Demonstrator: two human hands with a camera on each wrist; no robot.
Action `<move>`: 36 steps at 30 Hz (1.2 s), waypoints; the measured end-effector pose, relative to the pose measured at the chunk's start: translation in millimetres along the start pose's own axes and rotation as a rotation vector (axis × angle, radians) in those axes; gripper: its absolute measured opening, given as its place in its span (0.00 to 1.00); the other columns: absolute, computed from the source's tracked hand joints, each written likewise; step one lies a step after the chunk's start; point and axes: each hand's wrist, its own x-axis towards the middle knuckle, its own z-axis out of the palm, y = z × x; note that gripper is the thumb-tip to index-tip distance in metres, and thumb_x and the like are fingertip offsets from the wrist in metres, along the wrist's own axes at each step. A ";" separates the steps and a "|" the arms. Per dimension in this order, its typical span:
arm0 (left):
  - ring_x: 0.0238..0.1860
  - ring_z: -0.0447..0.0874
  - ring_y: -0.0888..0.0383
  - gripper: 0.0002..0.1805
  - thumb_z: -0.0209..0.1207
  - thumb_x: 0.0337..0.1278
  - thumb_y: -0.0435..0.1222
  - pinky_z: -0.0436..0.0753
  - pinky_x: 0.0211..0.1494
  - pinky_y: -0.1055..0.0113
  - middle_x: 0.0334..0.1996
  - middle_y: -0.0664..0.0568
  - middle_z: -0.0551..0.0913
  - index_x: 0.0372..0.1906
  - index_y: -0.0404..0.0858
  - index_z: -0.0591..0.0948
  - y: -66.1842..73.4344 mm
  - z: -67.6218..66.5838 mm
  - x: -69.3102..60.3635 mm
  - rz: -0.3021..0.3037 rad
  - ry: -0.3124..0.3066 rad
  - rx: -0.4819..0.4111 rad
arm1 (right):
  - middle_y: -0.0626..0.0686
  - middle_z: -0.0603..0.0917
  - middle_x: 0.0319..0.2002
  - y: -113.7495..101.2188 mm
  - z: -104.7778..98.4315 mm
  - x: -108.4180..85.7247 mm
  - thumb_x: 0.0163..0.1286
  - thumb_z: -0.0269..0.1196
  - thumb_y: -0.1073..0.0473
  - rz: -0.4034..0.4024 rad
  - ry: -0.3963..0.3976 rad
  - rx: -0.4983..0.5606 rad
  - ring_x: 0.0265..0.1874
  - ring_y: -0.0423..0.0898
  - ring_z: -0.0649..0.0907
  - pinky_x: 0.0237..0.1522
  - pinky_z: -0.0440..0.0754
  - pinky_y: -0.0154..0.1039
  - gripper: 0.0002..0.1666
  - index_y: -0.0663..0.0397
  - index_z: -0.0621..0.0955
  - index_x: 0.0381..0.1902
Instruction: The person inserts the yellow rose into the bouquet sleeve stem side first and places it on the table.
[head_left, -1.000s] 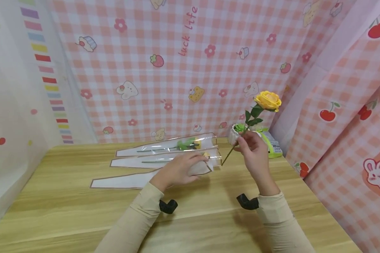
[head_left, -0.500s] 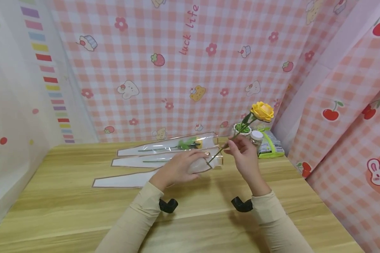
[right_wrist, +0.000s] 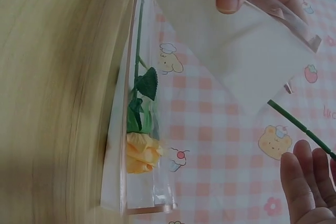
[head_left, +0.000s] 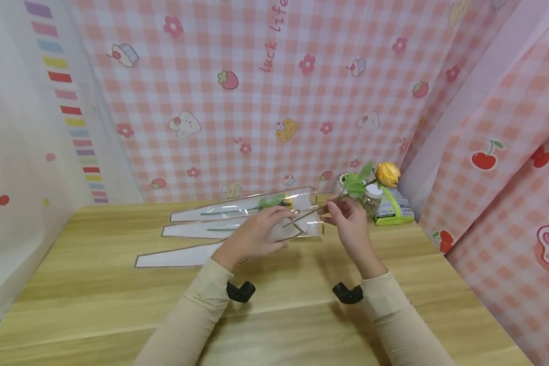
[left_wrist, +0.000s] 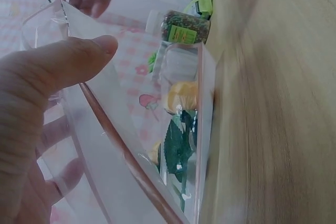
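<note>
My right hand (head_left: 354, 223) pinches the green stem of a yellow rose (head_left: 388, 174), bloom pointing right and slightly up. The stem's lower end (right_wrist: 294, 119) disappears at the mouth of a white-and-clear flower sleeve (head_left: 169, 257) with a brown border. My left hand (head_left: 255, 236) grips that sleeve near its wide end, thumb (left_wrist: 79, 59) on one face and fingers on the other, seen through the film. How deep the stem sits is hard to tell. Behind lie two similar sleeves, a far one (head_left: 183, 217) and a middle one (head_left: 176, 232), each with a rose inside.
At the table's back right stand a white-lidded jar (head_left: 372, 203), a small potted plant (head_left: 342, 181) partly hidden by the rose's leaves, and a green-and-grey packet (head_left: 395, 207). A checked pink curtain (head_left: 238, 112) hangs along the back edge.
My right hand has come left and lowered, tilting the rose nearer to level. Its stem end has moved left to the sleeve's mouth. My left hand keeps its grip almost in place.
</note>
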 end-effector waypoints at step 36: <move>0.65 0.72 0.50 0.35 0.75 0.51 0.30 0.76 0.67 0.56 0.63 0.47 0.74 0.65 0.42 0.75 2.0 -0.9 -2.2 0.082 0.120 -0.117 | 0.68 0.76 0.64 10.5 23.4 -10.4 0.83 0.50 0.54 0.177 -0.277 -0.291 0.61 0.64 0.78 0.59 0.81 0.56 0.27 0.69 0.72 0.68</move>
